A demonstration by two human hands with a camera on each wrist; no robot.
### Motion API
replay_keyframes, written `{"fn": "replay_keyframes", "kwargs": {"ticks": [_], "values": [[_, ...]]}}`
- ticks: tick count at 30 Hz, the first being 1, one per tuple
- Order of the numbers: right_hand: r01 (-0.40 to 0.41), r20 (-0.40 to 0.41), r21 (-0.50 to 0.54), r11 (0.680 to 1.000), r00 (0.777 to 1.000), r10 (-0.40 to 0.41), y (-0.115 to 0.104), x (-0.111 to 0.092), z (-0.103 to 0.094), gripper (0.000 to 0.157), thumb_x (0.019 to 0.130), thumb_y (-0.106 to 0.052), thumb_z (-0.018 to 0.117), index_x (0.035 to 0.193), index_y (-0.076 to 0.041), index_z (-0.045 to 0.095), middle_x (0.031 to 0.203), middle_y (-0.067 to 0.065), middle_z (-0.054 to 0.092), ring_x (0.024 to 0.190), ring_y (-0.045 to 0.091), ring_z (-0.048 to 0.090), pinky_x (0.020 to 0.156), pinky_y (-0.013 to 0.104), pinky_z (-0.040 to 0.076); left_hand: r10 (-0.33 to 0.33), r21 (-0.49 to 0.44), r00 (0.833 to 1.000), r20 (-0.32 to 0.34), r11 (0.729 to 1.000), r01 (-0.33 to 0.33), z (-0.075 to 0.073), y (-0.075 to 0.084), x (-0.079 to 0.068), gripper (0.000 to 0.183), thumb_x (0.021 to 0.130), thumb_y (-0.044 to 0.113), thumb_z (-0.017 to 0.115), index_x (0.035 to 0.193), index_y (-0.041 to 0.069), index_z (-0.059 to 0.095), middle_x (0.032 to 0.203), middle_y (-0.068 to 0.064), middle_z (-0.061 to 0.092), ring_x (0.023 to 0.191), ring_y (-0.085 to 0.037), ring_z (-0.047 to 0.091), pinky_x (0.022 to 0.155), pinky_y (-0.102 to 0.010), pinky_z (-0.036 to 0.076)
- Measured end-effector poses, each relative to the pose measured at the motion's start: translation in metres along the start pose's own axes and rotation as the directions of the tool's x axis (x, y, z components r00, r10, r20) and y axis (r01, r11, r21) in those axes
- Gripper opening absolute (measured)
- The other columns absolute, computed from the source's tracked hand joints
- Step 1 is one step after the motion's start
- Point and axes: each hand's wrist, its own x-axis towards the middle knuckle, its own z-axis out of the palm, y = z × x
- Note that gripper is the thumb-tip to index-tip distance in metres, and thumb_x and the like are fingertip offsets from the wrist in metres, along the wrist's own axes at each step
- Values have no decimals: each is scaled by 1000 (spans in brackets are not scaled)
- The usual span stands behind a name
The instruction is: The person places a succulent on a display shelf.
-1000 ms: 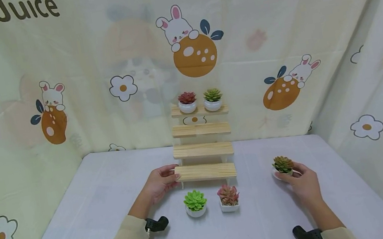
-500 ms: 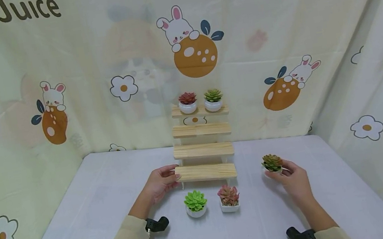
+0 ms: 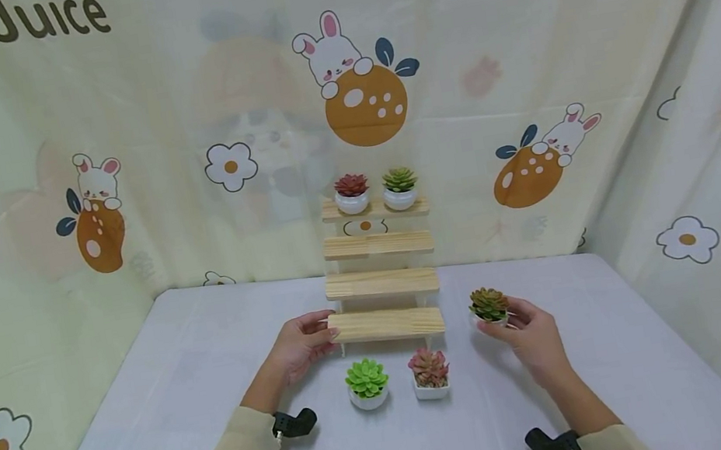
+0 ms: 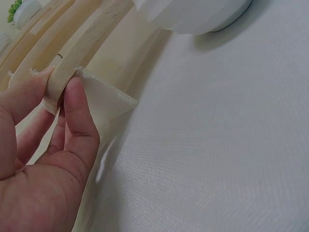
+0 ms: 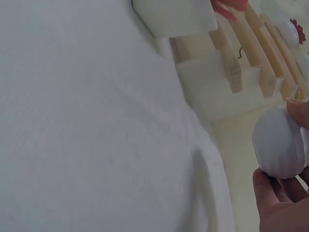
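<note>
A tiered wooden shelf [image 3: 386, 324] stands mid-table against the back cloth. My left hand [image 3: 300, 347] pinches the left end of its lowest board, thumb on one face and fingers on the other in the left wrist view. To the right of the shelf, my right hand [image 3: 535, 335] grips a potted succulent [image 3: 489, 304] with green-brown leaves by its white pot [image 5: 279, 143], lifted above the table. On the top board sit a red succulent [image 3: 352, 193] and a green succulent [image 3: 400, 187]. The middle boards bear no pots.
In front of the shelf stand a bright green succulent [image 3: 367, 383] in a round white pot and a pinkish succulent [image 3: 430, 373] in a square one. A white cloth covers the table [image 3: 209, 343]. Printed curtains [image 3: 175, 128] hang behind and at the sides.
My right hand has carried the green-brown succulent leftward and slightly up, closer to the shelf. My left hand keeps its hold on the lowest board.
</note>
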Motion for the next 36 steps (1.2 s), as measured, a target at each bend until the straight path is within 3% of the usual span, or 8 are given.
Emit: {"fn": "replay_keyframes", "kwargs": {"ticks": [9, 19, 36], "values": [[75, 32, 24, 997, 997, -76, -18, -1, 13, 81, 81, -35, 88, 148, -7, 51, 146, 15, 58, 110, -2, 60, 85, 7, 51, -19, 1, 1000, -16, 1000, 19, 0, 1, 1, 50, 95, -4, 68, 142, -7, 53, 107, -7, 68, 87, -14, 70, 76, -26, 61], [107, 77, 51, 993, 991, -111, -42, 1, 31, 73, 85, -27, 86, 147, -8, 53, 145, 14, 59, 129, 26, 58, 89, 9, 53, -26, -6, 1000, -14, 1000, 26, 1, 4, -2, 50, 94, -4, 68, 142, -7, 54, 110, -8, 69, 89, -14, 70, 77, -27, 62], [171, 139, 125, 977, 972, -187, -79, 9, 63, 66, 83, -19, 87, 141, -6, 58, 140, 14, 63, 125, 24, 62, 92, 14, 54, -21, 18, 1000, -11, 1000, 21, 1, 4, -2, 51, 96, -3, 67, 143, -7, 52, 114, -12, 68, 89, -13, 69, 78, -25, 61]]}}
